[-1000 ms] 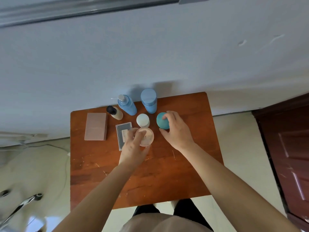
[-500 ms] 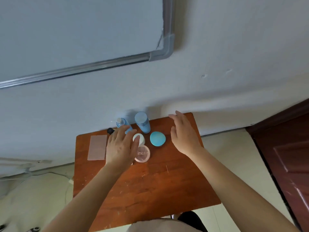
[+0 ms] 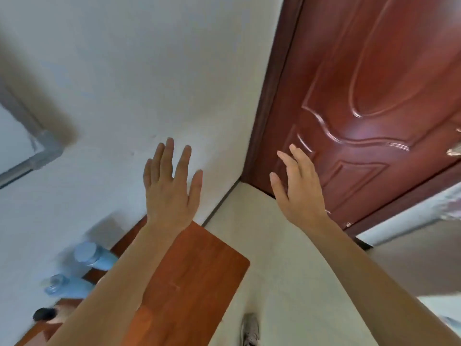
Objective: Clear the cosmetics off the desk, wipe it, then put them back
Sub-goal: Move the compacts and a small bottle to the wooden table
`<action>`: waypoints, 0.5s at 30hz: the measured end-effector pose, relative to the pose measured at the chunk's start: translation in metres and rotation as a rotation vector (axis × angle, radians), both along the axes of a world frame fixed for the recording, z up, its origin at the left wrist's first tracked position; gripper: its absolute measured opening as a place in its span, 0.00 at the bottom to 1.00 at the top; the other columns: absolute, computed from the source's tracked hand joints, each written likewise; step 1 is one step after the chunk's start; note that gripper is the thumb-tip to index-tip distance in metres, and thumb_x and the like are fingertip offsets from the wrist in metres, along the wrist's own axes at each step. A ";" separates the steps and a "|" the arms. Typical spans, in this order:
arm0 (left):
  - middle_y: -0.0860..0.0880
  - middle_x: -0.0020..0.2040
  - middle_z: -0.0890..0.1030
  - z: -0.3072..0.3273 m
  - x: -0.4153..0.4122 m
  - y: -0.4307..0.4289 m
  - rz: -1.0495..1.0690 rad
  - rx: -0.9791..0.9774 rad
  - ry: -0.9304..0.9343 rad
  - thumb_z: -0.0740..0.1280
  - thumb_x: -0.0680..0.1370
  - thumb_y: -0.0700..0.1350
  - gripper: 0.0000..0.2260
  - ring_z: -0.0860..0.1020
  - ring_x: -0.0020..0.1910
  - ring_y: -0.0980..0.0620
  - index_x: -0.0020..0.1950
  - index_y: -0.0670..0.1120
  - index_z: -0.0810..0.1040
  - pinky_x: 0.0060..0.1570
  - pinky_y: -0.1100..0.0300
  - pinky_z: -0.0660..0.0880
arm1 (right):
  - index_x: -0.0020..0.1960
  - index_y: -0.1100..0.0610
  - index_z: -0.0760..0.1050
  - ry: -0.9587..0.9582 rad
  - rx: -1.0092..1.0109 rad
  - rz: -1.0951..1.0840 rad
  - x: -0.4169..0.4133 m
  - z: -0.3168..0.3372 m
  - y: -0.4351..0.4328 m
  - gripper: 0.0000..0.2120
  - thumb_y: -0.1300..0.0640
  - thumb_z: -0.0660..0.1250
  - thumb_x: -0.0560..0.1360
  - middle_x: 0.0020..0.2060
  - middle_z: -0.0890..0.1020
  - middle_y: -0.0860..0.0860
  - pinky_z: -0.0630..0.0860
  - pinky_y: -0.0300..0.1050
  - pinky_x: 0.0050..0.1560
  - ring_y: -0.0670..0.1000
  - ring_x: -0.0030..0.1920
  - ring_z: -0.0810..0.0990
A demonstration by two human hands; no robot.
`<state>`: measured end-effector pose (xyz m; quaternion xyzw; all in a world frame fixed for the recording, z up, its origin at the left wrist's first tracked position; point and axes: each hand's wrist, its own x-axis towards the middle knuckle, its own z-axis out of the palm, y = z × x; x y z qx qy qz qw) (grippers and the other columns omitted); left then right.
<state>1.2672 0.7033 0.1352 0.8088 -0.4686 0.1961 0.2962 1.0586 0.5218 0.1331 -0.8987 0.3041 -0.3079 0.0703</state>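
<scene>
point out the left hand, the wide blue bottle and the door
left hand point(image 3: 172, 193): head view, back of hand
wide blue bottle point(image 3: 86, 253): head view, its cap
door point(image 3: 374, 96): head view, carved panel

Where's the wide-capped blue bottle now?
Head view, lower left: the wide-capped blue bottle sits at the wall edge of the desk, beside the left forearm, above the clear-capped blue bottle.

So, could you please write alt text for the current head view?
The left hand and right hand are raised, open and empty, before a white wall and a red-brown door; blurred blue bottles stand on the wooden desk at lower left.
</scene>
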 end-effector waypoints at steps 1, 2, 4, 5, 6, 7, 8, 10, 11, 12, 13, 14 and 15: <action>0.39 0.77 0.62 0.011 -0.016 -0.021 -0.060 -0.008 -0.018 0.57 0.83 0.53 0.22 0.58 0.77 0.40 0.75 0.44 0.67 0.71 0.38 0.60 | 0.73 0.56 0.65 -0.002 -0.027 -0.056 -0.028 0.008 -0.005 0.22 0.50 0.61 0.81 0.74 0.64 0.57 0.63 0.53 0.72 0.56 0.75 0.62; 0.39 0.77 0.62 0.023 -0.033 -0.041 -0.121 -0.018 -0.036 0.57 0.83 0.52 0.22 0.59 0.77 0.39 0.75 0.44 0.67 0.71 0.38 0.60 | 0.73 0.56 0.65 -0.005 -0.044 -0.117 -0.057 0.017 -0.009 0.23 0.50 0.61 0.81 0.75 0.63 0.56 0.63 0.53 0.73 0.56 0.75 0.61; 0.39 0.76 0.62 0.048 -0.073 -0.079 -0.234 -0.040 -0.071 0.56 0.83 0.52 0.22 0.59 0.76 0.39 0.75 0.44 0.67 0.71 0.38 0.60 | 0.73 0.55 0.65 -0.031 -0.076 -0.240 -0.114 0.035 -0.015 0.23 0.50 0.61 0.81 0.75 0.63 0.56 0.63 0.55 0.73 0.56 0.75 0.62; 0.39 0.76 0.63 0.060 -0.096 -0.096 -0.289 -0.053 -0.087 0.56 0.83 0.52 0.22 0.59 0.76 0.39 0.74 0.43 0.67 0.71 0.39 0.60 | 0.73 0.56 0.66 -0.048 -0.095 -0.300 -0.144 0.042 -0.017 0.23 0.50 0.61 0.81 0.75 0.63 0.56 0.63 0.55 0.73 0.57 0.75 0.62; 0.39 0.76 0.63 0.070 -0.121 -0.112 -0.341 -0.067 -0.104 0.55 0.83 0.53 0.22 0.60 0.76 0.39 0.74 0.43 0.67 0.71 0.39 0.60 | 0.73 0.56 0.66 -0.064 -0.108 -0.357 -0.174 0.048 -0.017 0.23 0.50 0.61 0.81 0.75 0.64 0.56 0.63 0.56 0.73 0.57 0.75 0.62; 0.39 0.76 0.63 0.080 -0.146 -0.126 -0.389 -0.080 -0.122 0.55 0.83 0.53 0.22 0.60 0.76 0.39 0.74 0.43 0.67 0.71 0.40 0.61 | 0.73 0.56 0.66 -0.082 -0.113 -0.412 -0.203 0.054 -0.017 0.22 0.50 0.61 0.81 0.75 0.64 0.56 0.63 0.56 0.73 0.57 0.75 0.62; 0.39 0.76 0.63 0.088 -0.173 -0.139 -0.433 -0.092 -0.134 0.55 0.83 0.53 0.22 0.60 0.76 0.40 0.74 0.43 0.68 0.70 0.40 0.61 | 0.73 0.56 0.66 -0.103 -0.114 -0.467 -0.233 0.058 -0.016 0.22 0.50 0.61 0.81 0.75 0.64 0.56 0.62 0.55 0.73 0.57 0.75 0.62; 0.40 0.76 0.63 0.098 -0.234 -0.164 -0.515 -0.111 -0.134 0.55 0.83 0.54 0.22 0.60 0.76 0.41 0.74 0.44 0.67 0.71 0.42 0.60 | 0.72 0.56 0.67 -0.141 -0.118 -0.561 -0.295 0.061 -0.014 0.22 0.51 0.62 0.81 0.74 0.65 0.57 0.63 0.54 0.73 0.58 0.74 0.63; 0.40 0.76 0.63 0.100 -0.267 -0.174 -0.560 -0.122 -0.128 0.55 0.83 0.54 0.22 0.60 0.76 0.41 0.74 0.45 0.68 0.71 0.42 0.60 | 0.72 0.57 0.67 -0.150 -0.124 -0.596 -0.327 0.060 -0.013 0.22 0.51 0.62 0.81 0.74 0.65 0.58 0.63 0.55 0.72 0.59 0.74 0.63; 0.40 0.76 0.63 0.101 -0.301 -0.184 -0.608 -0.130 -0.125 0.55 0.83 0.54 0.22 0.61 0.75 0.41 0.74 0.44 0.68 0.71 0.43 0.60 | 0.72 0.58 0.68 -0.150 -0.131 -0.627 -0.360 0.059 -0.012 0.22 0.52 0.63 0.81 0.74 0.66 0.59 0.64 0.57 0.72 0.59 0.74 0.64; 0.40 0.76 0.64 0.100 -0.336 -0.192 -0.654 -0.133 -0.128 0.56 0.83 0.54 0.22 0.61 0.75 0.41 0.74 0.44 0.68 0.71 0.43 0.60 | 0.72 0.58 0.68 -0.145 -0.134 -0.658 -0.393 0.057 -0.011 0.22 0.52 0.63 0.80 0.73 0.66 0.59 0.65 0.58 0.71 0.60 0.74 0.64; 0.40 0.76 0.64 0.098 -0.372 -0.201 -0.696 -0.128 -0.132 0.56 0.83 0.54 0.22 0.61 0.75 0.41 0.74 0.44 0.68 0.71 0.43 0.60 | 0.71 0.59 0.68 -0.140 -0.132 -0.690 -0.426 0.054 -0.011 0.22 0.53 0.63 0.80 0.73 0.66 0.59 0.66 0.58 0.70 0.60 0.74 0.64; 0.40 0.76 0.64 0.096 -0.408 -0.208 -0.731 -0.117 -0.133 0.56 0.83 0.54 0.22 0.61 0.75 0.41 0.74 0.44 0.68 0.71 0.42 0.61 | 0.71 0.59 0.69 -0.134 -0.125 -0.720 -0.460 0.051 -0.011 0.22 0.53 0.64 0.80 0.73 0.66 0.59 0.67 0.58 0.70 0.60 0.74 0.64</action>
